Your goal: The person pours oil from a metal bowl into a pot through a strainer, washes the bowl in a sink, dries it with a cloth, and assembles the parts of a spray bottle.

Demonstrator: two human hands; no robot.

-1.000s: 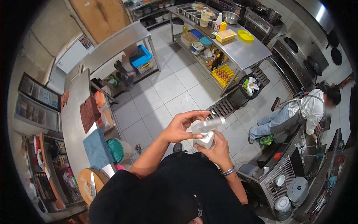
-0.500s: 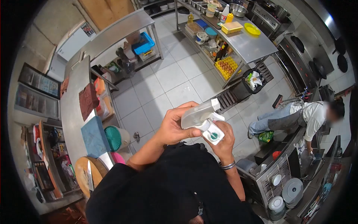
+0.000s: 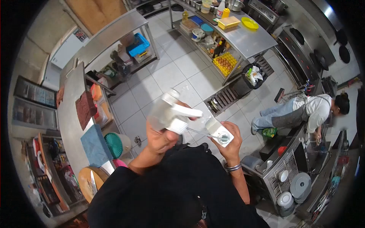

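Note:
My left hand (image 3: 159,141) is closed around a trigger spray head (image 3: 161,110) with a translucent body, white trigger and ribbed white collar. It is slightly blurred. From the collar a thin clear tube (image 3: 197,132) runs right toward the round mouth of a small white bottle (image 3: 216,127). Green shows in that mouth; I cannot tell whether the tube's tip is inside. My right hand (image 3: 232,142) grips the bottle, fingers wrapped round its far side. Both hands are in front of my chest, above the tiled floor.
At left, a steel counter (image 3: 70,125) carries cloths, a round wooden board (image 3: 86,176) and a knife (image 3: 93,182). A steel table (image 3: 251,41) stands ahead, eggs (image 3: 225,62) below it. A bin (image 3: 253,80) is beside a floor grate. At right, a person (image 3: 304,110) bends over a sink.
My left hand has moved left with the spray head, drawing it away from the bottle and exposing the tube. My right hand still holds the bottle. The view has shifted slightly.

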